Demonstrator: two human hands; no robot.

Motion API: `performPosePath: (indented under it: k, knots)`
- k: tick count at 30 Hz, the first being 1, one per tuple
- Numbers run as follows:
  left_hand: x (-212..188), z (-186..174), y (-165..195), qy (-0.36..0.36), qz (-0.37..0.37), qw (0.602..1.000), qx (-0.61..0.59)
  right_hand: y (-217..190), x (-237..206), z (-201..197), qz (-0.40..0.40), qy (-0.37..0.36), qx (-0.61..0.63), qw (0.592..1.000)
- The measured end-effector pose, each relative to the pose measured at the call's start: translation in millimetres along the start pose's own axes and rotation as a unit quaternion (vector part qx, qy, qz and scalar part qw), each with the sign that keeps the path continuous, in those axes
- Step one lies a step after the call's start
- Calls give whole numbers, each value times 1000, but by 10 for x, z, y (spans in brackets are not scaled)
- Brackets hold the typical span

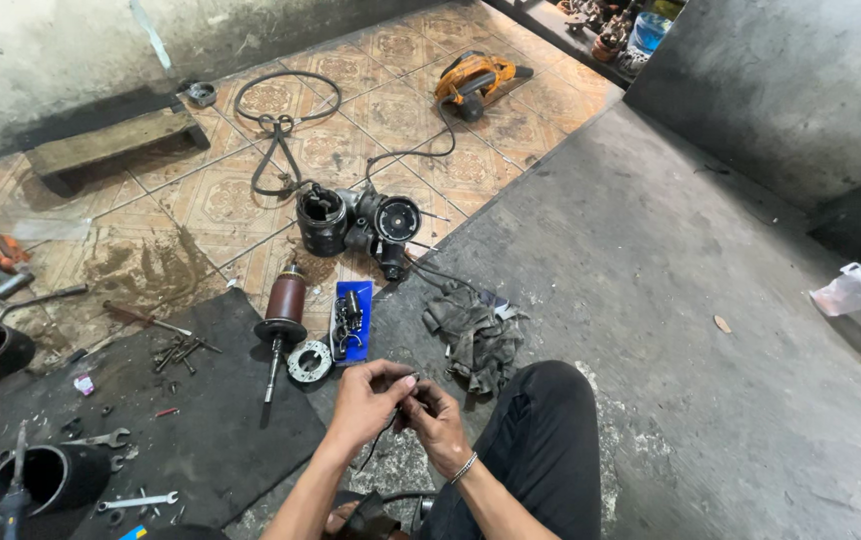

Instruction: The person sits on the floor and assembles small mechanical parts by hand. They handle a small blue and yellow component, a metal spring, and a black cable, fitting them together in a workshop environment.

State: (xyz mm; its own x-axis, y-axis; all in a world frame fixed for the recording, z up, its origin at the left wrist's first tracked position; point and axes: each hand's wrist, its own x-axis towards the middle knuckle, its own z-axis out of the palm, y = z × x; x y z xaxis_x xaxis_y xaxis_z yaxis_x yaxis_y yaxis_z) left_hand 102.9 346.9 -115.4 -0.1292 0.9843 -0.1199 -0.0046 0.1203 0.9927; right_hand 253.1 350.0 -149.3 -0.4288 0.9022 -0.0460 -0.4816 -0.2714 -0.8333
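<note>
The left hand (pixel 366 400) and right hand (pixel 438 420) pinched one small dark part (pixel 409 402) together, fingers closed. They seemed mid-fitting it; steady fingertip alignment looked needed above the armature (pixel 283 310).

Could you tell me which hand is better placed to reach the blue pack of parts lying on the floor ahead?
The left hand, probably. It sits closer to the blue pack, which lies ahead and slightly left of both hands. The right hand is farther off and, like the left, pinches the small dark part between them.

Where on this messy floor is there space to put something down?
Bare grey concrete lies right of the crumpled grey rag, up to the white plastic bag. The black rubber mat is crowded with loose bolts and spanners.
</note>
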Motion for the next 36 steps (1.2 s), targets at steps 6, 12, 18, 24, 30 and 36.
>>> performPosePath:
  k: [6, 12, 18, 24, 30, 36]
  knots:
    - [16, 31, -47, -12, -38, 998, -52, 52, 7, -54, -12, 4, 6, 1000]
    - [55, 34, -125, -18, 0, 998, -60, 81, 12, -60, -15, 3, 13, 1000]
    - [-16, -32, 39, 19, 31, 993, 113, 89, 0, -3, 12, 4, 20, 1000]
    - [-160, -82, 265, 21, 40, 988, 148, 105, -29, 84, 2, -13, 12, 1000]
    - [-307, -237, 351, 44, 69, 988, 134, 173, -36, 189, 13, -12, 2, 1000]
    - [-545, -452, 373, 103, 37, 990, 84, 246, -123, 393, 22, -34, 15, 999]
